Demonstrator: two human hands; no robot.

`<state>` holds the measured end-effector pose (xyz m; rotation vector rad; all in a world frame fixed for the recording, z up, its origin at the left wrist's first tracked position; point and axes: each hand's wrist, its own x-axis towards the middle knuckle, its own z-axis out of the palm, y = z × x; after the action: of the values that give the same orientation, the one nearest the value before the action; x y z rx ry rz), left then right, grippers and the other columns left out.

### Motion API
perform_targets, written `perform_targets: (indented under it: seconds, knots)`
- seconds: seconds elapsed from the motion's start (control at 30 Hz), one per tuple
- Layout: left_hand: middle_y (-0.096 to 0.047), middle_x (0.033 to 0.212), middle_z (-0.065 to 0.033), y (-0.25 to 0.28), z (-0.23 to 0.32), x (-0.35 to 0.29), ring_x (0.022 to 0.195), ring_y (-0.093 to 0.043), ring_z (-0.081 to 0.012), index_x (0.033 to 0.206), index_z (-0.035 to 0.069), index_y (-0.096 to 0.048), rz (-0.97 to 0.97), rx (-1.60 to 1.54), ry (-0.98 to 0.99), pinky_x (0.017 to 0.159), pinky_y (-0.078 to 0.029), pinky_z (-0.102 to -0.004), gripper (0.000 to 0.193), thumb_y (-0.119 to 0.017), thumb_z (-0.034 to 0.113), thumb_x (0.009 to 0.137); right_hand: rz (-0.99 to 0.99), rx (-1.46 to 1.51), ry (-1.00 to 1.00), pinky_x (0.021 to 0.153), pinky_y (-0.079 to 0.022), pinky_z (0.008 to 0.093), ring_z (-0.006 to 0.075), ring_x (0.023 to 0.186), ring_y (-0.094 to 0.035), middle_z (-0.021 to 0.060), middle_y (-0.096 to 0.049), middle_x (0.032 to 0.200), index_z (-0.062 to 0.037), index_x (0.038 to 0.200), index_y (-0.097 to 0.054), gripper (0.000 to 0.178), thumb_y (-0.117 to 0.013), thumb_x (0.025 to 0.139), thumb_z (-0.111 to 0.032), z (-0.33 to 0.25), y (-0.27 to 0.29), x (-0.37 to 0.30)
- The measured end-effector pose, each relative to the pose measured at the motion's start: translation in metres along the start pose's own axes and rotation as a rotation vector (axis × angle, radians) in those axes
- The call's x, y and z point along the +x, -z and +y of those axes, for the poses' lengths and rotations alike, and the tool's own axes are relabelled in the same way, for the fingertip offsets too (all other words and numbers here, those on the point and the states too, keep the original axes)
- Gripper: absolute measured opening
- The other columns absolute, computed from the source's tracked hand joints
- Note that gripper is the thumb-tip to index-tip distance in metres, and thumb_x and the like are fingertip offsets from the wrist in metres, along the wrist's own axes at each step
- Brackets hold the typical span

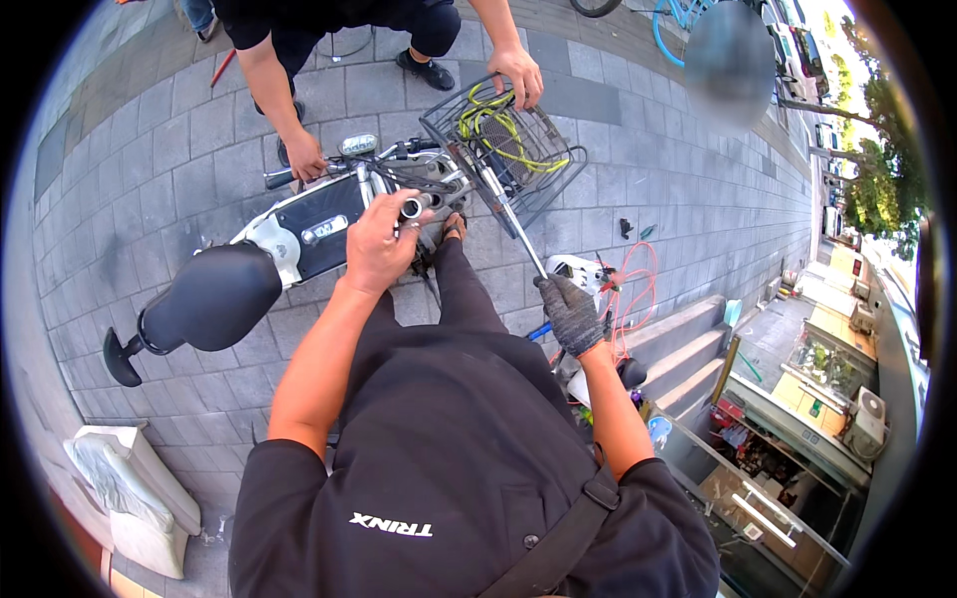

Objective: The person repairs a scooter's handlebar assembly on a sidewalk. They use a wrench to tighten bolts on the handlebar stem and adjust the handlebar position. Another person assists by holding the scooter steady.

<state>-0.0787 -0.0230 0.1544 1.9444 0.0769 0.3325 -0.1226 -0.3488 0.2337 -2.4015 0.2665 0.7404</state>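
Note:
My bare left hand [381,242] is closed, thumb and fingers at the round open end of a metal tube [413,208] beside the bike's front. A dark grey knitted glove covers my right hand [572,313], which is wrapped round the lower end of a shiny metal rod [514,221]. That rod slants up to a black wire basket [548,149] with a yellow-green cord [506,135] in it. Between me and a co-worker lies a small white electric bike [304,234] with a black saddle [224,296]. Its handlebar and cables crowd together near my left hand.
Facing me, a co-worker has one hand [306,159] at the handlebar and the other hand [516,76] on the basket rim. A coiled pink-red hose [643,289] lies near steps [683,344] at right. A worn off-white padded seat [135,488] stands lower left.

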Motion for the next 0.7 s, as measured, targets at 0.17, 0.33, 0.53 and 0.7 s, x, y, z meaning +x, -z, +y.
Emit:
perform_targets:
  seconds: [0.17, 0.33, 0.53, 0.7]
  knots:
    - [-0.058, 0.086, 0.0074, 0.032, -0.004, -0.007, 0.067, -0.039, -0.0010, 0.117, 0.000, -0.067, 0.145, -0.524, 0.435, 0.056, -0.031, -0.0192, 0.031, -0.072, 0.023, 0.097, 0.077, 0.051, -0.051, 0.067, -0.048, 0.0384, 0.0228, 0.070, -0.062, 0.0140, -0.065, 0.077, -0.0007, 0.112, -0.069, 0.038, -0.057, 0.102, -0.035, 0.018, -0.006, -0.019]
    - [-0.057, 0.079, 0.0069, 0.046, -0.020, -0.020, 0.053, -0.039, 0.0008, 0.113, 0.004, -0.068, 0.245, -0.853, 0.666, 0.044, -0.027, -0.0194, 0.027, -0.070, 0.026, 0.098, 0.147, 0.082, 0.021, 0.058, -0.044, 0.0293, 0.0107, 0.061, -0.054, 0.0017, -0.057, 0.067, -0.0058, 0.114, -0.072, 0.033, -0.059, 0.102, -0.034, 0.033, -0.009, -0.028]
    - [-0.057, 0.072, 0.0040, 0.044, -0.027, -0.045, 0.043, -0.037, -0.0012, 0.106, 0.007, -0.070, 0.368, -0.999, 0.800, 0.037, -0.024, -0.0211, 0.023, -0.071, 0.028, 0.097, 0.135, 0.019, 0.116, 0.056, -0.043, 0.0300, 0.0099, 0.061, -0.053, 0.0022, -0.057, 0.066, -0.0048, 0.114, -0.072, 0.032, -0.060, 0.102, -0.032, 0.053, 0.006, -0.012]
    - [-0.057, 0.075, 0.0056, 0.034, -0.012, -0.076, 0.045, -0.038, -0.0020, 0.110, 0.010, -0.069, 0.487, -1.021, 0.811, 0.039, -0.026, -0.0217, 0.024, -0.070, 0.030, 0.097, 0.052, 0.042, 0.186, 0.064, -0.047, 0.0331, 0.0161, 0.068, -0.059, 0.0087, -0.064, 0.074, -0.0034, 0.114, -0.072, 0.033, -0.061, 0.101, -0.032, 0.057, 0.035, 0.030]
